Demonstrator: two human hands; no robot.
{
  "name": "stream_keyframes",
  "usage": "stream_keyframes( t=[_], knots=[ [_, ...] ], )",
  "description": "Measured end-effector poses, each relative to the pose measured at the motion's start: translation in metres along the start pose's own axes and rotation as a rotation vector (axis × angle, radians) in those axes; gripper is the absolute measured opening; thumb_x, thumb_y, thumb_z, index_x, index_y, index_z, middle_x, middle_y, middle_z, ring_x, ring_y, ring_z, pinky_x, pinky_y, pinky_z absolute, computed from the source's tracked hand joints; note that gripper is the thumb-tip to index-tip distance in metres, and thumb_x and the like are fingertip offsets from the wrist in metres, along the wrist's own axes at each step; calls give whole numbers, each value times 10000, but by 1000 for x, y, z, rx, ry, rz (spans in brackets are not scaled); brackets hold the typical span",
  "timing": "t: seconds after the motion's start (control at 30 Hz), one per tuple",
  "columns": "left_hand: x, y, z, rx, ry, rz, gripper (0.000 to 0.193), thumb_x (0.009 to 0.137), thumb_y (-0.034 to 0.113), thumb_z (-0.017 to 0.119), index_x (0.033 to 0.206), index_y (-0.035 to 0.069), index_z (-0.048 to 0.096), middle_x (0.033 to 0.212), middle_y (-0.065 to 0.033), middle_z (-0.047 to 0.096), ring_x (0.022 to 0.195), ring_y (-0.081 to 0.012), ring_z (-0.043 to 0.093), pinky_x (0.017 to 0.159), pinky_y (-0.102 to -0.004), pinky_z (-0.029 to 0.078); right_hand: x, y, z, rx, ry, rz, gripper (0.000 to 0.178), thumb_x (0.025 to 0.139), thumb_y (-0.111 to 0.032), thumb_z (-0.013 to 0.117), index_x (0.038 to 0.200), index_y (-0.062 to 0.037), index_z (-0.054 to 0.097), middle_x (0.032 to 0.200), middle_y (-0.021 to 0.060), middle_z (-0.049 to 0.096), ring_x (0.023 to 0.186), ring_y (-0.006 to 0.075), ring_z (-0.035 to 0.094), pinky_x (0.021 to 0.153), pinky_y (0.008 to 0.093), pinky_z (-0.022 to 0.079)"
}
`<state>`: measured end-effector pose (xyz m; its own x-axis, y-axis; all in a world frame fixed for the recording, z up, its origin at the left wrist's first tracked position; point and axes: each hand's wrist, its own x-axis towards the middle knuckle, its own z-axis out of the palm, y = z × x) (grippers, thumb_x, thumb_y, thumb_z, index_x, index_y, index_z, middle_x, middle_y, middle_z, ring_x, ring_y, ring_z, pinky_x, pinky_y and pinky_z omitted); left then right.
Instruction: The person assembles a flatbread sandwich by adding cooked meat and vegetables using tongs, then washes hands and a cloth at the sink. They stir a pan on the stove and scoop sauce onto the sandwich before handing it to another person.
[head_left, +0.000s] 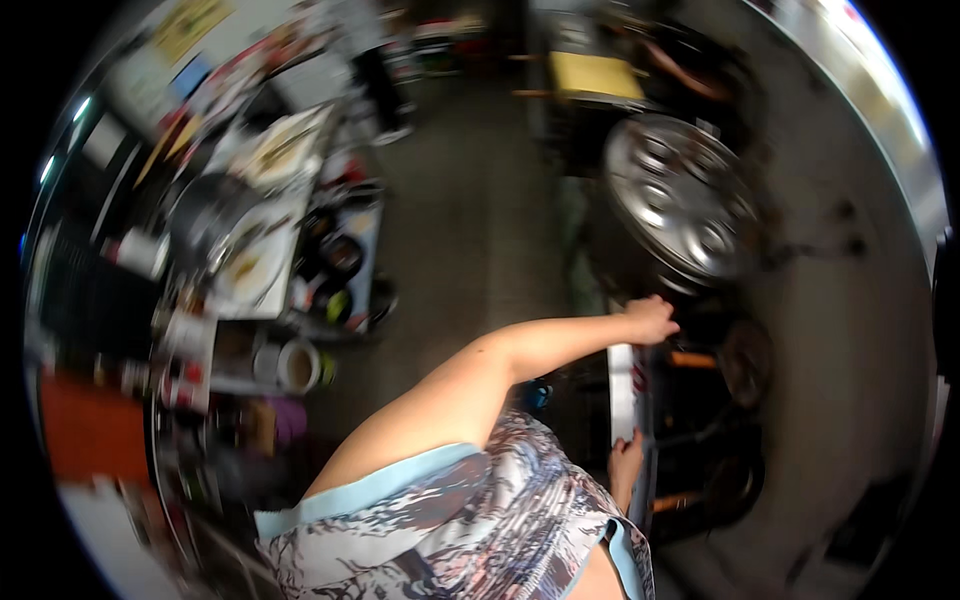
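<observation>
My left arm reaches across to the stove on the right, and my left hand (650,320) is closed at the stove's front edge, just below a large round steel pot (690,205). What its fingers hold, if anything, is hidden. Lower down, my right hand (627,468) rests against the white front strip (622,385) of the stove, with finger and thumb apart and nothing visible between them. Beside the hands on the stove top are a dark pan (745,360) and two orange bars (692,359), possibly handles or flames; blur hides which.
On the left, a table carries a white plate (255,265) with utensils, and a pot (298,366) stands on a lower shelf. A yellow board (597,76) lies beyond the steel pot. A person (375,75) stands at the far end of the aisle (470,200).
</observation>
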<state>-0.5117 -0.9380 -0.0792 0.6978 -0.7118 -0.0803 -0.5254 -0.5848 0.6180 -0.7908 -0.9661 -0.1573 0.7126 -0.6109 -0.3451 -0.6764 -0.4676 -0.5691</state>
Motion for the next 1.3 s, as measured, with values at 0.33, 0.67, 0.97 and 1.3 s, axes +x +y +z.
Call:
stream_keyframes(
  t=[0.33,0.67,0.97,1.3],
  knots=[
    [-269,-234,-143,-43,485,-542,457,915,400,544,1245,83,550,1243,-162,544,1100,-346,571,894,-444,491,38,-93,30,-260,-241,-332,505,866,-154,556,1329,11,443,842,244,656,833,407,636,762,470,478],
    [-570,-371,-86,-150,336,-1429,390,903,359,537,1155,69,599,1209,-207,562,1085,-367,574,893,-436,488,72,-285,157,-519,-423,-641,511,850,-184,579,1321,-21,464,1246,272,528,1154,421,512,941,465,441],
    [-616,-428,-128,-332,550,-1503,423,884,343,568,1158,23,609,1186,-204,602,1124,-341,562,943,-421,450,53,-448,261,-541,-596,-886,500,840,-219,604,1289,-20,508,1175,254,558,1088,401,556,927,445,453],
    [-566,-499,-195,-253,520,-1467,394,878,359,567,1120,52,618,1126,-198,614,1071,-349,581,904,-440,471,148,-577,276,-609,-680,-815,491,840,-302,626,1236,-18,566,971,173,675,880,280,655,809,370,497]
  ],
)
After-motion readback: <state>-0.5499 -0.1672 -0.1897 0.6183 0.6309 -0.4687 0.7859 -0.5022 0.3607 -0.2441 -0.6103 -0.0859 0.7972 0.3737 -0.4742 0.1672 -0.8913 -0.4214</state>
